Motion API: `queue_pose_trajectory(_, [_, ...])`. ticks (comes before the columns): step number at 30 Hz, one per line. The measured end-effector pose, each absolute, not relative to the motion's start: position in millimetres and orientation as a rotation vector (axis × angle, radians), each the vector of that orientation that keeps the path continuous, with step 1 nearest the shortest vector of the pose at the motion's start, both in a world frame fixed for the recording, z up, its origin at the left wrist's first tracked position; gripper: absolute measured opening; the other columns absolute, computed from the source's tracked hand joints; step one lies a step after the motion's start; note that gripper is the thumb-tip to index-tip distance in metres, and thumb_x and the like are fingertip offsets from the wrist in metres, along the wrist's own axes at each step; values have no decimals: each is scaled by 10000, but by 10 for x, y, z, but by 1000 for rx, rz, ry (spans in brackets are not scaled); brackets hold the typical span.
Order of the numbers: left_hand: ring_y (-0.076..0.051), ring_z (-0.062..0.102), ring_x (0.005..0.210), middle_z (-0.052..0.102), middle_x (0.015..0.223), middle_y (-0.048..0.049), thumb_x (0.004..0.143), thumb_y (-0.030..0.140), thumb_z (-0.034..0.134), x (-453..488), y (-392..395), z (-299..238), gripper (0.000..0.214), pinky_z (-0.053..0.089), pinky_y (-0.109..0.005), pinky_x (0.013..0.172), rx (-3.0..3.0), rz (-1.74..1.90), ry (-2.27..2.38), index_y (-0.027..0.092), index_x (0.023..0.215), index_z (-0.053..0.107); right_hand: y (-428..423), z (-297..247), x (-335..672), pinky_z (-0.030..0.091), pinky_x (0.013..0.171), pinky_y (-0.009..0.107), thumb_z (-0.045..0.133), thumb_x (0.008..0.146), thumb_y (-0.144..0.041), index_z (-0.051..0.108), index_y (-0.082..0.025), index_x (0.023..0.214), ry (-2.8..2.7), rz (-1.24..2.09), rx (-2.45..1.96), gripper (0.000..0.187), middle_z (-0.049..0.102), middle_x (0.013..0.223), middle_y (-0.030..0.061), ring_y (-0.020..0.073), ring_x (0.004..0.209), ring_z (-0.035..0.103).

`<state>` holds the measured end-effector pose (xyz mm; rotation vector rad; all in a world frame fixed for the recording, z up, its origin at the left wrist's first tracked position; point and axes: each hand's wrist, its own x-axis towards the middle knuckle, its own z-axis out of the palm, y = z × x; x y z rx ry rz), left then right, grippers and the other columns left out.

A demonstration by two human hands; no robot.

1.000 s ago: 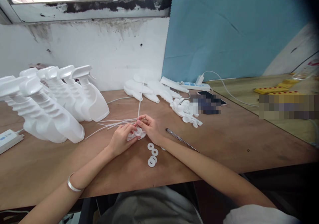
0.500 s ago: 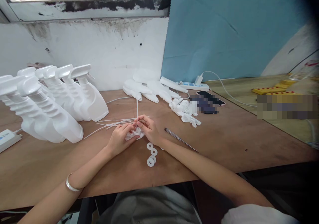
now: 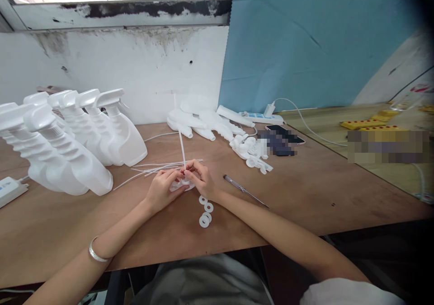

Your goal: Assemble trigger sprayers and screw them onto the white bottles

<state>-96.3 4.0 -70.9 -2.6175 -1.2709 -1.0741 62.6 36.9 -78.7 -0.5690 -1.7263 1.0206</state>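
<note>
Spray bottles: white, with trigger heads, grouped on the brown table at the far left.
Loose tubes: thin, white, lying crossed between the bottles and the hands.
Left hand: fingers curled and nearly closed, thumb opposed, gripping the white fitting.
White fitting: low over the table, partly hidden by the fingers.
Upright tube: rises from the fitting, leaning slightly left.
Right hand: fingertips drawn together, pinching the tube's lower end.
Washers: flat white rings just below the right hand; two overlap.
Screwdriver: lying diagonally, right of the hands.
</note>
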Motion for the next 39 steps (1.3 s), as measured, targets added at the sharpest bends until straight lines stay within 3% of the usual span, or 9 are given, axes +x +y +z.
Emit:
queue_pose_trajectory(20, [-142, 598, 710, 624, 813, -12, 787, 355, 547, -969, 41, -714, 183, 389, -293, 696, -2631, -1034, -1288, 190, 836, 483, 376, -805, 606, 432, 660, 268, 489, 812, -325, 511, -200, 787, -1694, 950, -656, 129, 574, 745, 11, 131, 685, 540])
queue_pose_trajectory(33, [-140, 594, 719, 623, 818, -9, 790, 335, 547, -967, 39, -709, 182, 383, -291, 706, -2661, -1041, -1306, 193, 890, 495, 347, -809, 624, 396, 674, 299, 464, 823, -242, 511, -208, 723, -1790, 525, -697, 116, 555, 710, 36, 172, 734, 482])
queue_pose_trajectory(39, [-140, 595, 725, 619, 797, 0, 782, 328, 558, -974, 55, -741, 162, 383, -289, 705, -2637, -1070, -1313, 189, 815, 480, 356, -824, 622, 419, 661, 289, 480, 817, -203, 505, -196, 713, -1792, 418, -706, 107, 563, 691, 31, 161, 717, 487])
